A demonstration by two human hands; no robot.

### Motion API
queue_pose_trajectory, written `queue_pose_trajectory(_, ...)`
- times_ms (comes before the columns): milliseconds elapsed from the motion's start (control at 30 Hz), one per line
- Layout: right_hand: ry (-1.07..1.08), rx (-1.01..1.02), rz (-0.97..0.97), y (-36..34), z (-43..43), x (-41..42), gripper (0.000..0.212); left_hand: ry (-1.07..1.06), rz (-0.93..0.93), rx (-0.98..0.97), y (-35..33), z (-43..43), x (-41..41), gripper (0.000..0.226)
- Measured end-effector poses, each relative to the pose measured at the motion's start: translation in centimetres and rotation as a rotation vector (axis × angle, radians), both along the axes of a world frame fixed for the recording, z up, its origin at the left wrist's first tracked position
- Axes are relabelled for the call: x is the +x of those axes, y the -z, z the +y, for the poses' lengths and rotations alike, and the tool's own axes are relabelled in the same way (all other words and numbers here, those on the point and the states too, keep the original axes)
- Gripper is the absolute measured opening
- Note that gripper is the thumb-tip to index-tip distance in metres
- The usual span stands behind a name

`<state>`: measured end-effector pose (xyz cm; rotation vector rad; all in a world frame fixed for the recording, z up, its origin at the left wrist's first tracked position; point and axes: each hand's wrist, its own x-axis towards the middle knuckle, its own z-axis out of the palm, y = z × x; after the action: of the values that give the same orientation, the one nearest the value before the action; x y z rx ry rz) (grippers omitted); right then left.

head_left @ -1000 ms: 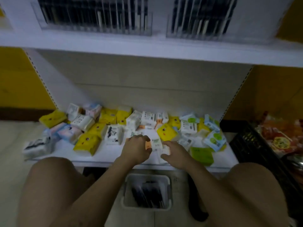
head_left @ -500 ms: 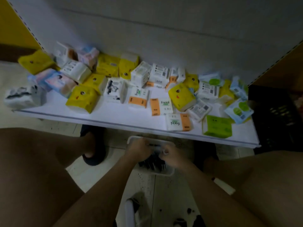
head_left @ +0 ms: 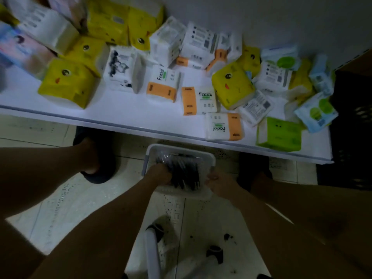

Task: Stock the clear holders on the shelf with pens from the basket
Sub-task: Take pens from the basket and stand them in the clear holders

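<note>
Tiled floor [head_left: 80, 198], basket [head_left: 181, 150], left hand [head_left: 159, 175] gripping pens [head_left: 187, 174], right hand [head_left: 217, 181] holding rim

Pens [head_left: 184, 175] in the basket [head_left: 185, 193] blur together, hiding the left hand's [head_left: 159, 175] grip.

Shelf [head_left: 120, 115]: white board, its front edge just beyond the left hand [head_left: 159, 175] and right hand [head_left: 218, 183].
Tissue packs [head_left: 118, 71]: scattered all over the shelf, some leaning on each other.
Yellow pack [head_left: 68, 83]: beyond the left hand, well to its left.
Facial pack [head_left: 223, 126]: white and orange, at the shelf edge straight beyond the right hand.
Green pack [head_left: 279, 133]: at the edge, to the right of the right hand.
Floor [head_left: 90, 198]: pale speckled tiles beneath both hands.
Basket [head_left: 185, 193]: white, on the tiles between the hands.
Shoe [head_left: 96, 174]: dark, left of the left hand.
</note>
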<state>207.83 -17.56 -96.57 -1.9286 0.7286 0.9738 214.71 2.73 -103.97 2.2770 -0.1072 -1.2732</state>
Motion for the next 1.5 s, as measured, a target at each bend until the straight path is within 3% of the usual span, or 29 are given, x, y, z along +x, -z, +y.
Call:
queue_pose_trajectory(100, 0.076, 0.035, -0.012, 0.5, 0.1, 0.4, 0.016, -0.043, 0.033, -0.026, 1.4, -1.0, 0.5, 0.026)
queue_pose_trajectory(233, 0.168, 0.061, 0.022, 1.7, 0.6, 0.6, 0.005, -0.055, 0.054, -0.088, 3.0, -2.8, 0.0, 0.031)
queue_pose_trajectory(400, 0.107, 0.051, 0.012, 2.4, 0.7, -0.2, 0.006, -0.011, 0.078, -0.046, 3.9, -3.8, -1.0, 0.047)
queue_pose_trajectory(567, 0.209, 0.05, 0.0, 2.3, 1.0, -1.1, 0.012, -0.045, 0.141, -0.009, 3.8, -4.6, -1.1, 0.037)
queue_pose_trajectory(733, 0.206, 0.035, 0.01, 2.4, 1.2, -1.7, 0.021, -0.397, 0.284, -0.01, 3.8, -5.9, -0.9, 0.044)
queue_pose_trajectory(900, 0.211, 0.053, -0.004, 2.2, 1.4, -1.4, 0.024, -0.71, 0.295, -0.042, 3.3, -6.9, -0.4, 0.028)
queue_pose_trajectory(1067, 0.204, 0.06, -0.026, 2.1, 1.3, -0.8, 0.027, -0.866, -0.008, -0.137, 1.8, -6.7, -0.7, 0.032)
queue_pose_trajectory(1200, 0.069, 0.019, -0.019, 2.8, 1.1, -0.8, 0.01, -0.803, -0.25, -0.187, 0.1, -6.8, -1.8, 0.024)
queue_pose_trajectory(1333, -0.22, -0.077, 0.043, 3.9, 0.8, -0.5, 0.03, -0.946, -0.101, -0.278, -1.2, -5.2, -2.0, 0.021)
queue_pose_trajectory(1500, -0.525, -0.153, 0.015, 6.1, 2.0, 0.1, 0.028, -0.925, -0.033, -0.352, -3.5, -3.3, -1.8, 0.021)
